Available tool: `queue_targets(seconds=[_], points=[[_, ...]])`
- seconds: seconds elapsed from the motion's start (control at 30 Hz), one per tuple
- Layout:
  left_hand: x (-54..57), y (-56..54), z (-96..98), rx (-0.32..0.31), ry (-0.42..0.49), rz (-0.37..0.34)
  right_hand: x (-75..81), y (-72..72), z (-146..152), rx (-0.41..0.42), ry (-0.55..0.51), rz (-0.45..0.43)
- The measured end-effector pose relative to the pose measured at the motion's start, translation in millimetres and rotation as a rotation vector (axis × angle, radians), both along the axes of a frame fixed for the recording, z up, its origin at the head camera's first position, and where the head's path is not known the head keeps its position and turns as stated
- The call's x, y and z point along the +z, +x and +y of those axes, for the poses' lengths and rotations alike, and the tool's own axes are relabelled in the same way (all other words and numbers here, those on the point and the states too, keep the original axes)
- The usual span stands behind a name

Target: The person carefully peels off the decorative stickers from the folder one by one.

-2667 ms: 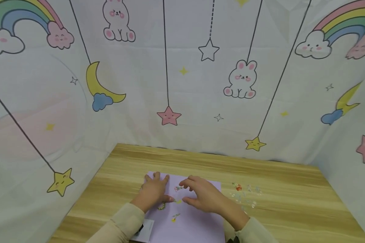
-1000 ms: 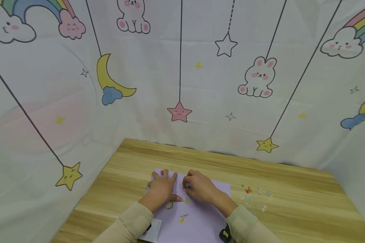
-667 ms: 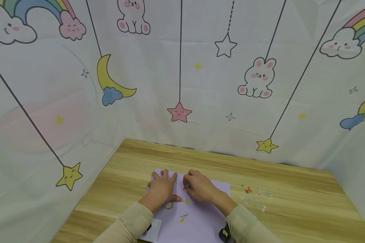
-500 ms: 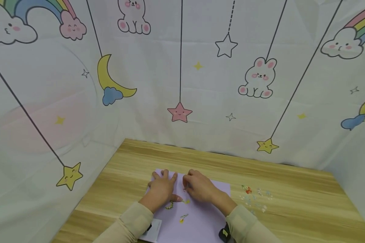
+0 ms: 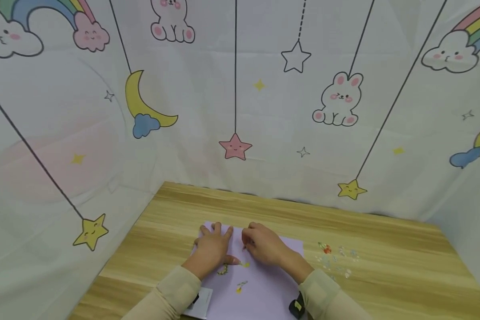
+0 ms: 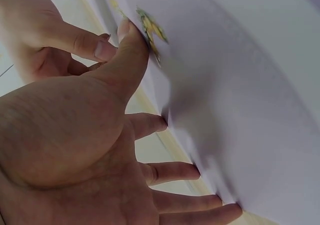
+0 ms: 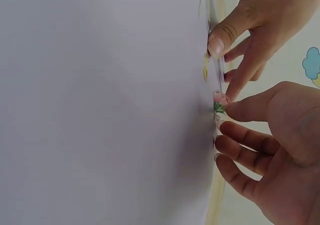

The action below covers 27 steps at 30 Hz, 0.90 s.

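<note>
My left hand (image 5: pixel 213 249) rests on a lilac sheet (image 5: pixel 264 295) with its fingers spread, holding it down near the upper left. Its thumb lies beside a small yellow flower sticker (image 5: pixel 246 265). To the right, my right hand (image 5: pixel 266 243) curls its thumb and fingers at a pink flower sticker with green leaves (image 7: pixel 220 102), close against the sheet. In the head view that sticker is mostly hidden under the fingers. A leafy curved sticker (image 5: pixel 223 270) and a yellow flower sticker with a stem (image 5: pixel 240 288) lie lower on the sheet.
On the wooden table (image 5: pixel 388 262), right of the sheet, are a red flower sticker (image 5: pixel 326 248) and several small clear pieces (image 5: pixel 340 266). A white card (image 5: pixel 203 303) lies by the left sleeve. Patterned cloth (image 5: pixel 272 173) hangs behind the table.
Earlier the right hand was spread over the pink flower sticker; since then its fingers have closed on it, covering most of it. The left hand keeps its place. The head view has shifted.
</note>
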State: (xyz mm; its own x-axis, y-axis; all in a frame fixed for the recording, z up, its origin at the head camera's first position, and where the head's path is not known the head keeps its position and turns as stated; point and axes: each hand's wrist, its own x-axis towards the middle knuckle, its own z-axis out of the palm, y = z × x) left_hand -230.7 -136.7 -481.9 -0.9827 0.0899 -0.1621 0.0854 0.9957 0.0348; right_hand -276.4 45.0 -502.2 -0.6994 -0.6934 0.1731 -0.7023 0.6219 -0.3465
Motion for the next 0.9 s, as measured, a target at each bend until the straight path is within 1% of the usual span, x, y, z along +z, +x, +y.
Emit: queue_targets(seconds=[0.17, 0.27, 0.5, 0.63, 0.77, 0.9], points=[[1.9, 1.0, -0.6, 0.002, 0.016, 0.002, 1.1, 0.9, 3.5, -0.008, -0.023, 0.021], [2.3, 1.5, -1.0, 0.002, 0.025, 0.005, 2.1, 2.0, 7.0, 0.001, -0.042, 0.036], [3.9, 2.3, 0.5, -0.001, 0.013, 0.006, 8.6, 7.4, 24.4, 0.027, -0.118, 0.035], [5.5, 3.6, 0.6, 0.000, 0.022, -0.005, 9.6, 11.2, 37.1, 0.032, -0.162, 0.036], [6.2, 3.9, -0.2, -0.004, 0.035, -0.012, 10.6, 14.2, 51.6, 0.006, -0.174, 0.053], [5.5, 3.1, -0.5, -0.016, 0.029, -0.006, 13.7, 17.5, 67.3, -0.019, -0.195, 0.073]])
